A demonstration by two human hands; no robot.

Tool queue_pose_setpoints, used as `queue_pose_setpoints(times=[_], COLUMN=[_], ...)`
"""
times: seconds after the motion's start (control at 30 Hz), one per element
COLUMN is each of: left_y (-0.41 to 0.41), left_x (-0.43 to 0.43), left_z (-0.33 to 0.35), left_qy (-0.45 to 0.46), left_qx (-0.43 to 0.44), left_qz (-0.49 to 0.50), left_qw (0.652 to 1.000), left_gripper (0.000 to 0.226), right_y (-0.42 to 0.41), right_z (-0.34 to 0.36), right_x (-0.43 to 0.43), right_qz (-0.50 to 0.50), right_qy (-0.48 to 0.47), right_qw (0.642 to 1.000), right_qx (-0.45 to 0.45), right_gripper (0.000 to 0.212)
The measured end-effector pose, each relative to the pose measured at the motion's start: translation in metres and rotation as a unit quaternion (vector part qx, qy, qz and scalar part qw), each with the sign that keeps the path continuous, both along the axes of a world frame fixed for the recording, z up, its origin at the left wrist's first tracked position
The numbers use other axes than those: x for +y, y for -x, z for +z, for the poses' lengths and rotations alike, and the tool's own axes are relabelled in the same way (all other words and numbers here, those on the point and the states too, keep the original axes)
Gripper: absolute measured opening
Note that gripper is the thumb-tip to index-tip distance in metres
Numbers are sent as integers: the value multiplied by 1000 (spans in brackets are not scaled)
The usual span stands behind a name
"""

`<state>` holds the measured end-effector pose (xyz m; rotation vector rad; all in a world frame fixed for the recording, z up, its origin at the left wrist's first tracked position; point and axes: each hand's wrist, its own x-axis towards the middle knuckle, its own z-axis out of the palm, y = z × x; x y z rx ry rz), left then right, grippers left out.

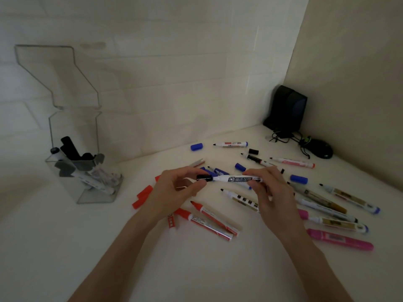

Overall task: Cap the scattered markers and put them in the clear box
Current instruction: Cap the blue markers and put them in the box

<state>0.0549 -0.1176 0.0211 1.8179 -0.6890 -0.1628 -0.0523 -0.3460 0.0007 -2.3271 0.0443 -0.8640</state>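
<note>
A white marker (236, 179) with black print is held level above the table between both hands. My left hand (178, 188) pinches its black cap (204, 178), which sits on the marker's left end. My right hand (272, 190) grips the barrel's right end. Several uncapped markers lie scattered on the white table, among them red ones (214, 219), a pink one (340, 239) and blue-ended ones (351, 198). Loose blue caps (196, 146) (298, 179), red caps (142, 196) and a black cap (253, 151) lie among them. The clear box (87, 171) stands at the left and holds several capped markers.
The box's clear lid (58, 77) stands open against the wall. A black speaker (285, 110), tangled cables (283, 136) and a black mouse (320, 147) fill the far right corner. Walls close the table at the back and right.
</note>
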Motion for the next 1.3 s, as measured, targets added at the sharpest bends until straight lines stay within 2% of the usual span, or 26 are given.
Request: queue_pose_setpoints(times=[0.23,0.37,0.57,0.93,1.03,1.17,1.3], left_y=[3,5,11,9,10,10,6], left_x=[-2,-4,-6,-4,-5,-5,0], left_z=[-5,-9,-10,-12,-13,-11,0], left_qy=[-2,21,21,8,7,19,58], left_qx=[-13,-34,-74,-93,-98,-60,-39], left_qz=[3,20,36,50,49,46,26], left_qw=[1000,999,996,994,994,997,997], left_gripper=[29,25,32,36,31,23,15], right_y=[-1,-1,-2,-3,-3,-3,-6], right_z=[-1,-5,-6,-9,-10,-5,2], right_x=[11,18,20,25,24,25,26], right_qz=[11,15,11,23,26,41,44], right_qy=[39,25,-9,-27,-35,-52,-43], right_qw=[999,1000,1000,999,998,997,997], right_qx=[7,1,2,24,36,28,41], right_gripper=[25,26,28,28,29,32,33])
